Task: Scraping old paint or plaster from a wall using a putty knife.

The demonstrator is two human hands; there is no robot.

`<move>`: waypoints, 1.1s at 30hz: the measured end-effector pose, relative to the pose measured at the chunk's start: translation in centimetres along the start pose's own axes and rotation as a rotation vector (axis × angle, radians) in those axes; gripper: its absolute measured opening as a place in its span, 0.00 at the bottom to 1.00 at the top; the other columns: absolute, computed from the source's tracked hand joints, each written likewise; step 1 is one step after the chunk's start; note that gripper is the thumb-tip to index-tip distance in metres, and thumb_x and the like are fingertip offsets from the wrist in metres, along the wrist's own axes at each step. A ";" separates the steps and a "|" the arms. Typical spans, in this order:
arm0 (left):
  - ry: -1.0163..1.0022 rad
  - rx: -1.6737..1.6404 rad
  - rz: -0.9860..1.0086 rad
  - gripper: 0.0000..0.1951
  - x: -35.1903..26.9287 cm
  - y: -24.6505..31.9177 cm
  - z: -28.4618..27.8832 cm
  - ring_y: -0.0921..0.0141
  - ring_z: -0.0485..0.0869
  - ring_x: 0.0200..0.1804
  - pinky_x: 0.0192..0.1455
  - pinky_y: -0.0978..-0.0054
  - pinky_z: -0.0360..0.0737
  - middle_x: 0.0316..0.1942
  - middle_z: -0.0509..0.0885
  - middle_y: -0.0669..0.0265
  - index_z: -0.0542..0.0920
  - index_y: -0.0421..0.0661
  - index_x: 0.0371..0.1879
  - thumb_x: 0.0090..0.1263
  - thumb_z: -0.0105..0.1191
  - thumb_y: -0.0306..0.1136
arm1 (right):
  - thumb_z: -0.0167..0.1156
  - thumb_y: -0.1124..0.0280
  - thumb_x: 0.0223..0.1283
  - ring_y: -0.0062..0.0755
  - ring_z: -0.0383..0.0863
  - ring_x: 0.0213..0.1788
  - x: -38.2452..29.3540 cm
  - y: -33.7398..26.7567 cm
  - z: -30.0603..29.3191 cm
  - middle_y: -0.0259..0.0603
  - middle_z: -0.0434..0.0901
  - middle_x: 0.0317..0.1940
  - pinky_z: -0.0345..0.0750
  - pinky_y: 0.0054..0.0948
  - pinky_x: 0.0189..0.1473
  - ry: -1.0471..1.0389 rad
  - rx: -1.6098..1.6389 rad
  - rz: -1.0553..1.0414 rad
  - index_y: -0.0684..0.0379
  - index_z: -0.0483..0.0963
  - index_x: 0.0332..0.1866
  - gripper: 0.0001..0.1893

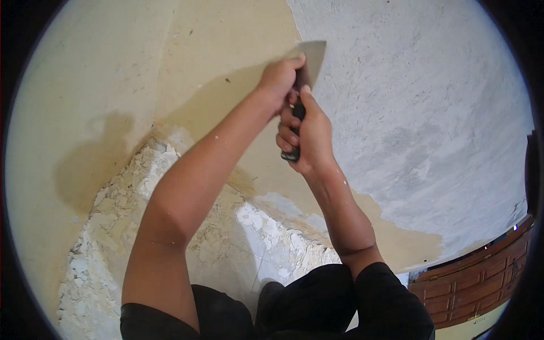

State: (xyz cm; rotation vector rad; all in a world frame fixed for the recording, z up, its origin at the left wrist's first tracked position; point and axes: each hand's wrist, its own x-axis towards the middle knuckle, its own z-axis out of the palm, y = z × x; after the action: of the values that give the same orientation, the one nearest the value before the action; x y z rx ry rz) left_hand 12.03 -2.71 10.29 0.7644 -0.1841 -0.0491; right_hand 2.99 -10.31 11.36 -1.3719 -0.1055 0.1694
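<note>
A wide-bladed scraper (315, 59) lies against the wall where the cream paint (238, 38) meets a bare grey plaster area (408, 93). My right hand (315, 131) is wrapped around its black handle (298, 111), thumb pointing up towards the blade. Higher up, my left hand (281, 78) grips the tool near the base of the blade, its thumb along the metal. The blade's broad end points up and to the right. Part of the handle is hidden by my fingers.
Flakes of peeled paint (112, 221) pile up along the foot of both walls, on the tiled floor (250, 263). A wall corner (158, 85) runs up at left. At lower right is a brown panelled wooden door or cabinet (471, 289). Small paint bits cling to my forearms.
</note>
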 end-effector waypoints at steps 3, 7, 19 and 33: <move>0.034 0.038 0.064 0.18 0.2 0.5 0.6 0.73 0.62 0.09 0.10 0.74 0.58 0.11 0.68 0.66 0.72 0.44 0.21 0.67 0.48 0.45 | 0.38 0.55 0.70 0.14 0.50 0.09 0.4 -0.7 0.0 0.24 0.54 0.13 0.52 0.18 0.11 -0.002 -0.015 0.014 0.49 0.61 0.31 0.14; 0.087 0.136 0.140 0.20 0.2 1.3 1.1 0.72 0.64 0.09 0.09 0.72 0.58 0.11 0.69 0.65 0.71 0.42 0.17 0.67 0.48 0.45 | 0.38 0.55 0.70 0.14 0.50 0.09 1.1 -1.8 0.4 0.23 0.54 0.13 0.52 0.17 0.11 -0.078 0.034 -0.029 0.49 0.61 0.31 0.13; 0.206 0.222 0.147 0.23 -1.0 1.3 1.6 0.73 0.62 0.09 0.11 0.70 0.56 0.08 0.67 0.67 0.69 0.46 0.11 0.65 0.49 0.49 | 0.37 0.58 0.70 0.14 0.49 0.09 0.5 -1.3 -0.6 0.23 0.54 0.13 0.52 0.17 0.10 -0.105 0.073 0.043 0.51 0.61 0.30 0.13; 0.186 0.199 0.161 0.21 -0.3 1.1 0.7 0.72 0.65 0.08 0.09 0.70 0.58 0.11 0.72 0.62 0.72 0.41 0.14 0.65 0.49 0.43 | 0.38 0.55 0.70 0.15 0.48 0.09 0.7 -0.7 0.0 0.24 0.53 0.13 0.52 0.18 0.10 -0.064 0.021 0.038 0.50 0.60 0.30 0.14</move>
State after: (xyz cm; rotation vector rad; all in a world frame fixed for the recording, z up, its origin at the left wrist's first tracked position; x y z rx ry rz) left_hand 11.62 -2.33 11.54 0.9446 -0.0732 0.1952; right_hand 3.71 -10.32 12.07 -1.3483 -0.1312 0.2456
